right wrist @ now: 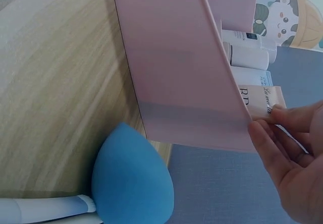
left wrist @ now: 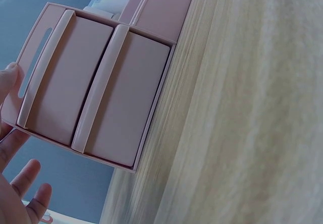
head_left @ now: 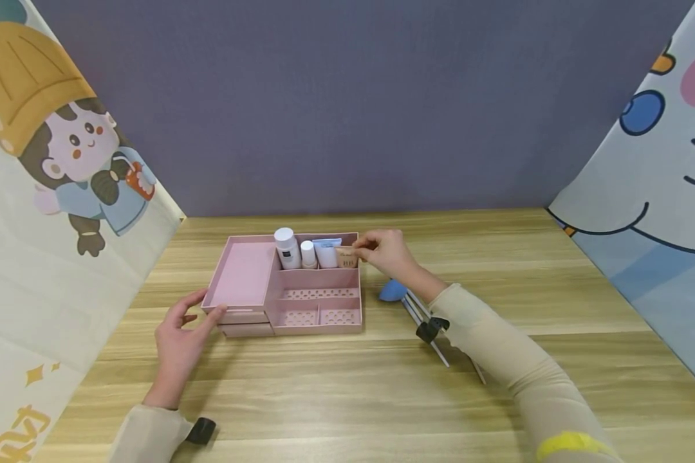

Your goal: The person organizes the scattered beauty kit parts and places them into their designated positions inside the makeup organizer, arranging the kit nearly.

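A pink desktop organizer [head_left: 318,276] stands on the table, with two drawers [left wrist: 96,88] at its left front. My left hand [head_left: 182,334] grips its front left corner, thumb on the upper edge; the other fingers spread beside it. In the back right compartment stand a white bottle [head_left: 288,252], a smaller white-capped bottle [head_left: 308,254], a light blue and white tube [head_left: 327,253] and a beige BB cream tube [head_left: 347,257]. My right hand [head_left: 387,253] pinches the top of the BB cream tube between thumb and index finger. The tube's lower part is hidden behind the organizer's wall.
Right of the organizer lie a blue makeup sponge [right wrist: 132,176] and several makeup brushes [head_left: 419,312], partly under my right forearm. The organizer's front compartments have perforated floors [head_left: 338,317]. A grey-blue panel [head_left: 359,116] rises behind the table, and printed cartoon sheets [head_left: 660,193] flank it.
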### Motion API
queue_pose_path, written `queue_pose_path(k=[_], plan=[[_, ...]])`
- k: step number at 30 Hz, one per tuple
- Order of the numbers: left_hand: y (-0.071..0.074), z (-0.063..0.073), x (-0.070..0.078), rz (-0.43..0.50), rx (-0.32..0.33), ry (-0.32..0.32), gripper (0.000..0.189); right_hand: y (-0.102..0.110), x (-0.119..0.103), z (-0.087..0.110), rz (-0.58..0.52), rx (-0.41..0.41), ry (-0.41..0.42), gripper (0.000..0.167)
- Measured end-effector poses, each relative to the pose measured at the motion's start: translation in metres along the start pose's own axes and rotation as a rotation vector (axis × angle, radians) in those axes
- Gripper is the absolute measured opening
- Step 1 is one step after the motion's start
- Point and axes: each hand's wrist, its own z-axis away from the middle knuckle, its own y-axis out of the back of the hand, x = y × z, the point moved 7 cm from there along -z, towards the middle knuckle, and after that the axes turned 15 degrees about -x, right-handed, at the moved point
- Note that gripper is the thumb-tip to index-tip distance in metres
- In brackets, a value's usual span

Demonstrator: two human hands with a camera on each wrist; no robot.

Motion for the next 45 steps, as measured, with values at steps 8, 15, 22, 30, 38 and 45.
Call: queue_pose_path(k=[8,15,22,30,38,45], plan=[[0.0,0.001,0.002,-0.003,0.001,0.004,0.039,0.007,0.002,0.002,-0.054,0.006,0.012,0.018],[0.002,0.003,0.001,-0.002,0.002,0.034,0.04,0.015,0.003,0.009,-0.088,-0.004,0.009,0.018],[0.001,0.002,0.0,-0.006,-0.01,0.044,0.04,0.027,0.003,0.023,-0.088,-0.018,0.011,0.02],[0.001,0.002,-0.001,-0.003,-0.012,0.048,0.04,0.044,0.015,0.041,-0.067,-0.054,-0.066,0.025],[0.001,0.001,0.001,-0.008,-0.007,0.026,0.039,0.061,0.033,0.061,-0.121,-0.084,-0.14,0.03],[0.0,0.001,0.001,-0.011,-0.008,0.016,0.039,0.069,0.045,0.08,-0.167,-0.102,-0.172,0.034]])
